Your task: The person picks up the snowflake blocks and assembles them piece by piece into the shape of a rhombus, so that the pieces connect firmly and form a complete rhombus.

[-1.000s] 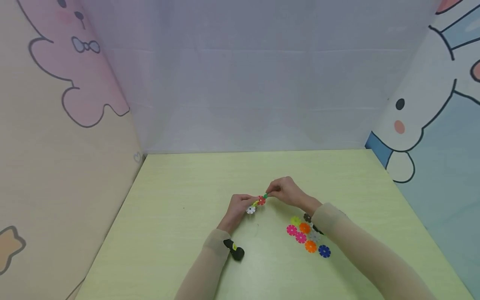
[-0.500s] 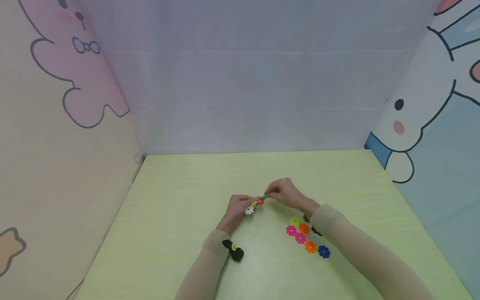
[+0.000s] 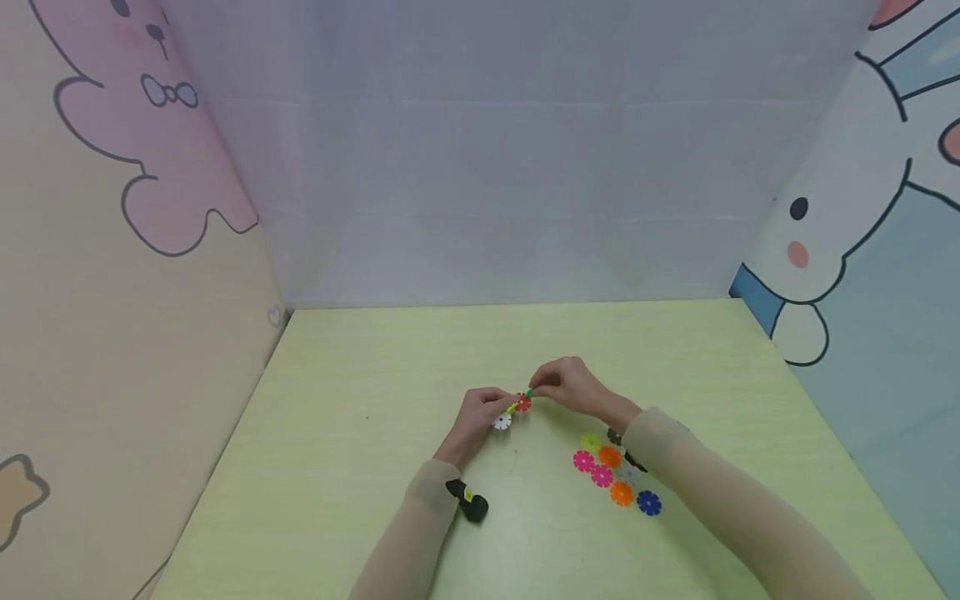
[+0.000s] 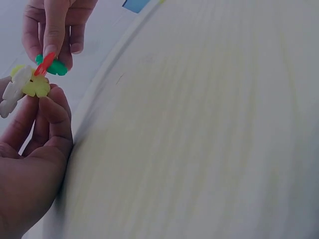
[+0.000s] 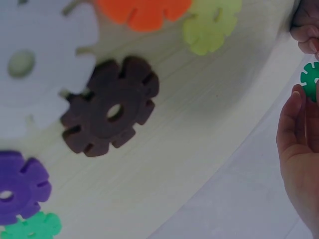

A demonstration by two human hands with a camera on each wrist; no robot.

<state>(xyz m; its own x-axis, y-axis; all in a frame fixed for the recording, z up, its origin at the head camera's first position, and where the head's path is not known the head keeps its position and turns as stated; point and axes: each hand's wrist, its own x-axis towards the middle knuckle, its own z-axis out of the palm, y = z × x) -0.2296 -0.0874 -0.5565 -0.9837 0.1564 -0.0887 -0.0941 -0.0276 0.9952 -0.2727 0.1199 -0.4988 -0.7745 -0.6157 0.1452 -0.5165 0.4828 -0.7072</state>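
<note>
Low over the table, both hands meet on a short chain of notched plastic discs. The left hand (image 3: pixel 474 421) pinches the yellow disc (image 4: pixel 36 88). A white disc (image 3: pixel 502 422) hangs on the near side of the chain, and a red disc (image 3: pixel 523 402) stands on the other side, towards the right hand. Between thumb and fingers, the right hand (image 3: pixel 573 385) pinches a green disc (image 5: pixel 310 82). In the left wrist view the green disc touches or meets the red one; how deep their notches sit cannot be made out.
Loose discs lie on the table (image 3: pixel 390 358) near the right forearm, among them a pink disc (image 3: pixel 583 461), an orange disc (image 3: pixel 622 493), a blue disc (image 3: pixel 648 502), a brown disc (image 5: pixel 94 124) and a purple disc (image 5: pixel 25 184). The right sleeve partly covers the group.
The right hand with the green disc has shifted very slightly left, towards the red disc. The left hand and the loose discs stay where they were.
</note>
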